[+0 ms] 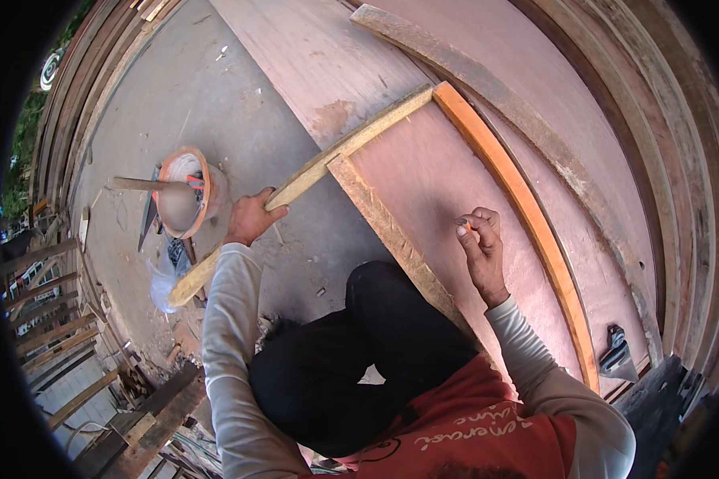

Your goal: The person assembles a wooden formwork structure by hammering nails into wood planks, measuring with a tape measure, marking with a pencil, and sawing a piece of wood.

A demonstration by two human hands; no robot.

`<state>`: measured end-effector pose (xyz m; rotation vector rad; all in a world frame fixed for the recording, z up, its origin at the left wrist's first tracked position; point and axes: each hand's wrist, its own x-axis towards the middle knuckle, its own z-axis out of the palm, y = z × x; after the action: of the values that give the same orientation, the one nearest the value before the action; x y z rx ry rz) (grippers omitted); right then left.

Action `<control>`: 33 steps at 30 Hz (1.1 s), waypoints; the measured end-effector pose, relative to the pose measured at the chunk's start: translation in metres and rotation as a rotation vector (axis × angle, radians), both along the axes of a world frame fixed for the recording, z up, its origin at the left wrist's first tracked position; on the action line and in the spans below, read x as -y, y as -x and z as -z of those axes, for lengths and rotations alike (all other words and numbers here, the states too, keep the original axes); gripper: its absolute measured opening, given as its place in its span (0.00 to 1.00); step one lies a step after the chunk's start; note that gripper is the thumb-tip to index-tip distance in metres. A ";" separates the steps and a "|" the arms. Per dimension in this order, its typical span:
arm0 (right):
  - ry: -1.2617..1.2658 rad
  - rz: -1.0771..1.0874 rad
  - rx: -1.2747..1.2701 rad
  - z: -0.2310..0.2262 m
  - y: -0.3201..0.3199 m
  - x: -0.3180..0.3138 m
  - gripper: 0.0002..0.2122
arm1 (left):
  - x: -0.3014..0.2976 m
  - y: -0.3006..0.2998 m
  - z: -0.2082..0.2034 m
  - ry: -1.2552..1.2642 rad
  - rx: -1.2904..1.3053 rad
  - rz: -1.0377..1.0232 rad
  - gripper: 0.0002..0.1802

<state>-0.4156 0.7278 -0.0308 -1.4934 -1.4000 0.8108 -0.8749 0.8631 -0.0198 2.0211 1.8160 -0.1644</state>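
My left hand (pixel 252 217) is wrapped round a long pale wooden batten (pixel 367 132), left of my knees. The batten's far end meets the top of an orange-toned wooden strip (pixel 513 191). A shorter rough-edged board (pixel 391 227) runs from the batten back toward my lap. Over the pinkish plywood sheet (pixel 423 180), my right hand (pixel 485 251) is closed in a pinch. Something small, dark and orange shows at its fingertips, too small to name.
A bucket (pixel 216 195) with tools stands at the left, a wooden handle (pixel 136 184) sticking out. Beside it lies a clear plastic bag (pixel 164 279). A black-handled tool with a flat metal blade (pixel 617 355) rests at the right. An old plank (pixel 487 84) lies beyond the orange strip.
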 end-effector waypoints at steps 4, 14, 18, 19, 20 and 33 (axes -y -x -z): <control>0.229 -0.123 -0.281 -0.031 0.006 -0.048 0.11 | 0.000 0.003 0.009 -0.015 -0.016 0.006 0.33; 0.586 -0.401 -0.737 0.016 0.072 -0.109 0.23 | 0.004 0.003 0.016 -0.043 -0.043 0.007 0.36; 0.346 -0.308 -0.168 0.021 0.082 -0.119 0.23 | 0.004 0.002 0.014 -0.036 -0.086 0.007 0.35; 0.274 -0.337 -0.048 0.021 0.085 -0.120 0.22 | 0.004 0.003 0.013 -0.035 -0.092 0.008 0.35; 0.200 -0.361 0.077 0.021 0.085 -0.121 0.20 | 0.003 0.002 0.013 -0.042 -0.090 0.012 0.35; 0.221 -0.365 0.281 0.041 0.109 -0.142 0.15 | 0.006 -0.010 0.003 -0.039 -0.118 0.019 0.35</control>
<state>-0.5249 0.8693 -0.0716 -1.5865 -1.8798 1.0359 -0.8651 0.8570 -0.0228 2.0956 1.8848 -0.2607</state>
